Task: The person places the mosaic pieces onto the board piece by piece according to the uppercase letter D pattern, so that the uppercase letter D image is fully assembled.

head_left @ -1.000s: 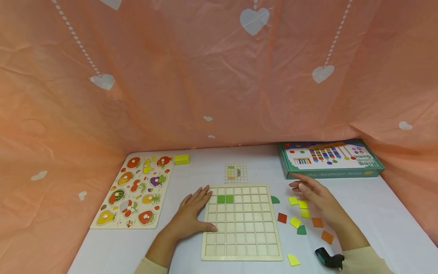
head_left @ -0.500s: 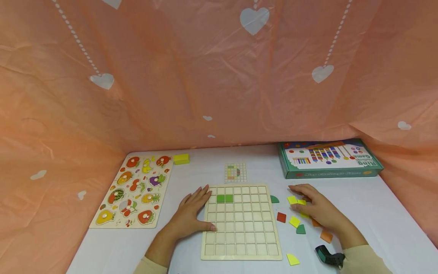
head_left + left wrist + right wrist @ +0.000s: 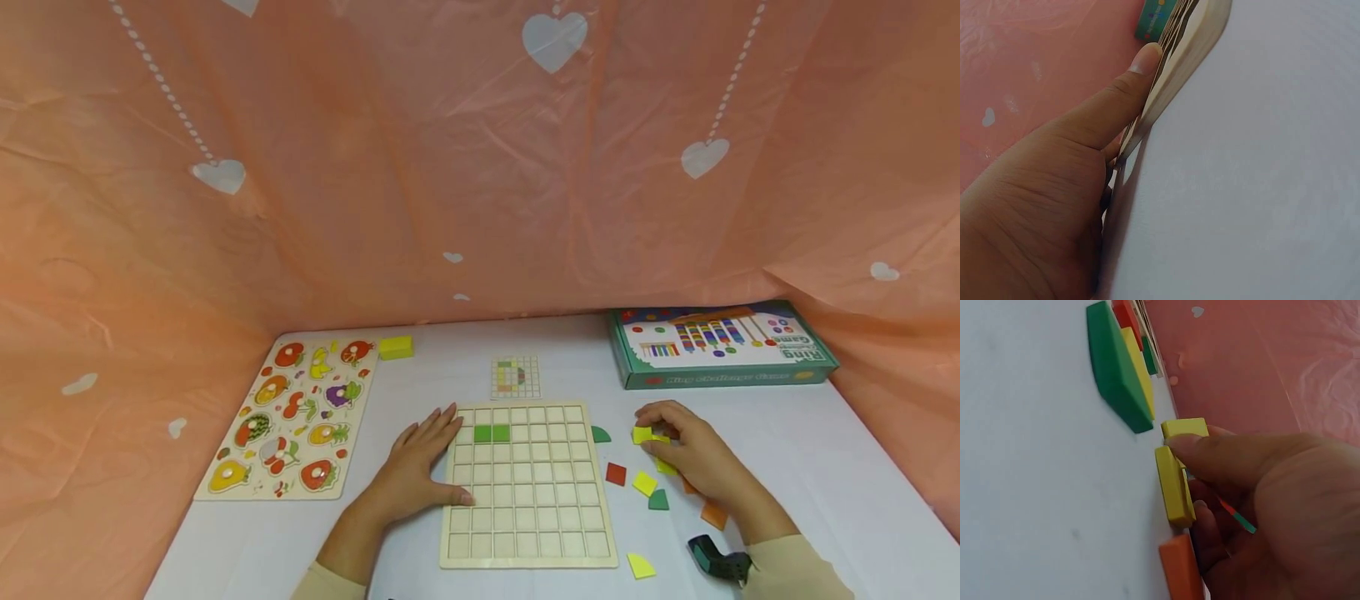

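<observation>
A pale wooden grid board (image 3: 536, 498) lies in the middle of the table in the head view. Two green square tiles (image 3: 492, 433) sit side by side in its upper left cells. My left hand (image 3: 412, 468) rests along the board's left edge with its fingers spread; its thumb lies over the edge. To the right of the board, my right hand (image 3: 692, 448) pinches a yellow tile (image 3: 1185, 427) between thumb and fingers, seen tilted up in the right wrist view. Another yellow tile (image 3: 1172, 487) is just below the thumb. The palm hides part of the nearby tiles.
A small pattern card (image 3: 515, 377) lies beyond the board. Loose tiles include a red square (image 3: 616, 474), a green quarter-round (image 3: 657, 500) and a yellow quarter-round (image 3: 641, 566). A fruit puzzle (image 3: 300, 433), yellow block (image 3: 396, 347) and green game box (image 3: 723, 346) stand farther out.
My right hand has come down and back from near the game box to the yellow tiles, and its thumb and fingers have closed on one. My left hand has stayed on the board.
</observation>
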A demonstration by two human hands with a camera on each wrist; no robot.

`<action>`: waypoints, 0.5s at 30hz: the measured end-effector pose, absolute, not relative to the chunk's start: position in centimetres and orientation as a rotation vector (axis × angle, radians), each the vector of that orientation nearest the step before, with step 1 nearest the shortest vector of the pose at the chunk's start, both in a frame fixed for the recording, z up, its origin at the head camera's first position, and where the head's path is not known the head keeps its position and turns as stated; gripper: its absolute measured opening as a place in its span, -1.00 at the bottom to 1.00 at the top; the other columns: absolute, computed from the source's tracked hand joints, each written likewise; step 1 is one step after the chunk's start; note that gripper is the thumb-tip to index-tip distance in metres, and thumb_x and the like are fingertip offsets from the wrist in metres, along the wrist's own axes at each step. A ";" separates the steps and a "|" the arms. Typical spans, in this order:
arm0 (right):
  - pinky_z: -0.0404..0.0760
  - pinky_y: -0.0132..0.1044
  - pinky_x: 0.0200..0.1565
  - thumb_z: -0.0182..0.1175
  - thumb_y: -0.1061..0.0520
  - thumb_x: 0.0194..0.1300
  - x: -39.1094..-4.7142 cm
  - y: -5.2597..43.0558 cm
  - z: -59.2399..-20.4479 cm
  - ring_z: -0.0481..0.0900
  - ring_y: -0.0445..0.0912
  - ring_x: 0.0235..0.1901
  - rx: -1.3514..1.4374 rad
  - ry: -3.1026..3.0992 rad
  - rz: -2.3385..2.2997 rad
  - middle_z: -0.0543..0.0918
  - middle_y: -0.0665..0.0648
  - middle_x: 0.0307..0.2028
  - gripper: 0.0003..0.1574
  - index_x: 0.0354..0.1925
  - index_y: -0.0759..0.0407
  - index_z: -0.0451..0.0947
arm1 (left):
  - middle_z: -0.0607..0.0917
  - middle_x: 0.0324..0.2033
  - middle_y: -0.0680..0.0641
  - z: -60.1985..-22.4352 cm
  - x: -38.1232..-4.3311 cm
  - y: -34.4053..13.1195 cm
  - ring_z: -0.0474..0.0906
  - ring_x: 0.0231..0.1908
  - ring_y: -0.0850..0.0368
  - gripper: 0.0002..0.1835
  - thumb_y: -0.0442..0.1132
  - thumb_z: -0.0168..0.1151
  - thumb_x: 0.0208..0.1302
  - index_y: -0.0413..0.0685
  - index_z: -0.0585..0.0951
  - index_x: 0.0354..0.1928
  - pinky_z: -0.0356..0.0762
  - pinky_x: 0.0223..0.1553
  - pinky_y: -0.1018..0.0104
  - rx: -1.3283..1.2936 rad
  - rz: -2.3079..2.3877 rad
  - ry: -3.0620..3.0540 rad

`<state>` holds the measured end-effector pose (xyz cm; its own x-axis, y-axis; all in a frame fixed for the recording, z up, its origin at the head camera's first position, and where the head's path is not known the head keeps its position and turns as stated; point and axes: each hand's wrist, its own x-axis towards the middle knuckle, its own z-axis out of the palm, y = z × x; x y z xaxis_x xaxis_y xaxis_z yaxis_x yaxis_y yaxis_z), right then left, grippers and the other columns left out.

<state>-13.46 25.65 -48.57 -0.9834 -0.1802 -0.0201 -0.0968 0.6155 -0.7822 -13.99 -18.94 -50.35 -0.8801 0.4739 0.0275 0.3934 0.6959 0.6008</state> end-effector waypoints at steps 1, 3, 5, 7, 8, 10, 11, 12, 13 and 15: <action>0.61 -0.09 0.17 0.37 0.28 0.50 -13.5 25.6 -48.6 0.60 0.07 0.08 -0.222 2.748 -1.312 0.67 0.12 0.16 -0.77 0.06 0.09 0.69 | 0.08 0.72 -0.02 -50.3 -14.0 -19.0 -0.11 0.69 -0.14 0.34 0.38 0.67 -0.02 -0.14 0.28 0.70 -0.26 0.61 -0.26 0.705 0.934 2.767; 0.62 -0.20 0.06 0.36 0.31 0.50 -13.4 25.6 -48.6 0.59 0.04 -0.02 -0.197 2.767 -1.312 0.71 0.08 0.06 -0.77 0.05 0.09 0.71 | 0.08 0.72 -0.02 -50.4 -14.0 -19.0 -0.12 0.69 -0.14 0.34 0.38 0.66 -0.01 -0.14 0.28 0.70 -0.27 0.61 -0.27 0.701 0.936 2.762; 0.63 -0.24 -0.02 0.35 0.32 0.50 -13.4 25.5 -48.6 0.59 0.02 -0.08 -0.171 2.781 -1.319 0.73 0.07 0.00 -0.78 0.03 0.10 0.72 | 0.07 0.73 -0.01 -50.4 -14.0 -19.0 -0.13 0.69 -0.13 0.34 0.39 0.66 -0.01 -0.13 0.27 0.70 -0.28 0.61 -0.26 0.690 0.930 2.757; 0.64 -0.27 -0.05 0.34 0.32 0.51 -13.4 25.3 -48.5 0.59 0.02 -0.11 -0.152 2.791 -1.329 0.74 0.07 -0.02 -0.79 0.04 0.11 0.72 | 0.07 0.72 -0.01 -50.3 -14.0 -19.0 -0.14 0.69 -0.13 0.35 0.39 0.66 -0.01 -0.13 0.27 0.70 -0.28 0.61 -0.26 0.680 0.934 2.754; 0.64 -0.29 -0.06 0.34 0.31 0.51 -13.3 25.3 -48.4 0.60 0.02 -0.11 -0.138 2.794 -1.339 0.74 0.07 -0.02 -0.78 0.05 0.12 0.72 | 0.07 0.72 -0.01 -50.3 -13.9 -19.0 -0.13 0.69 -0.14 0.35 0.39 0.66 -0.01 -0.14 0.27 0.70 -0.28 0.61 -0.27 0.679 0.938 2.755; 0.64 -0.33 -0.07 0.34 0.30 0.53 -13.3 25.1 -48.2 0.61 0.03 -0.10 -0.106 2.792 -1.377 0.75 0.10 0.00 -0.77 0.09 0.15 0.71 | 0.08 0.72 -0.01 -50.3 -13.9 -19.0 -0.13 0.69 -0.14 0.35 0.39 0.66 -0.01 -0.14 0.27 0.70 -0.28 0.61 -0.27 0.677 0.946 2.755; 0.64 -0.36 -0.08 0.33 0.30 0.53 -13.2 25.0 -48.0 0.61 0.04 -0.10 -0.091 2.793 -1.396 0.74 0.11 0.01 -0.76 0.12 0.17 0.71 | 0.08 0.72 -0.02 -50.3 -13.9 -19.0 -0.13 0.69 -0.14 0.34 0.38 0.66 -0.01 -0.14 0.27 0.70 -0.28 0.61 -0.28 0.681 0.950 2.756; 0.64 -0.38 -0.09 0.33 0.30 0.54 -13.2 25.0 -47.9 0.60 0.05 -0.09 -0.074 2.789 -1.422 0.74 0.13 0.03 -0.74 0.14 0.19 0.70 | 0.09 0.72 -0.02 -50.3 -13.9 -19.0 -0.12 0.69 -0.15 0.34 0.38 0.67 -0.01 -0.15 0.28 0.69 -0.28 0.61 -0.29 0.686 0.957 2.756; 0.65 -0.41 -0.09 0.33 0.29 0.55 -13.1 24.9 -47.7 0.61 0.06 -0.08 -0.059 2.785 -1.446 0.73 0.14 0.04 -0.73 0.16 0.20 0.70 | 0.10 0.72 -0.03 -50.3 -13.9 -19.0 -0.12 0.69 -0.16 0.34 0.37 0.67 -0.01 -0.15 0.28 0.69 -0.27 0.60 -0.29 0.693 0.962 2.758; 0.66 -0.44 -0.10 0.34 0.27 0.55 -13.0 24.7 -47.4 0.61 0.08 -0.08 -0.043 2.777 -1.499 0.72 0.17 0.04 -0.71 0.18 0.23 0.68 | 0.10 0.72 -0.04 -50.4 -14.0 -18.9 -0.10 0.69 -0.17 0.33 0.37 0.67 -0.02 -0.15 0.29 0.69 -0.26 0.60 -0.29 0.708 0.971 2.763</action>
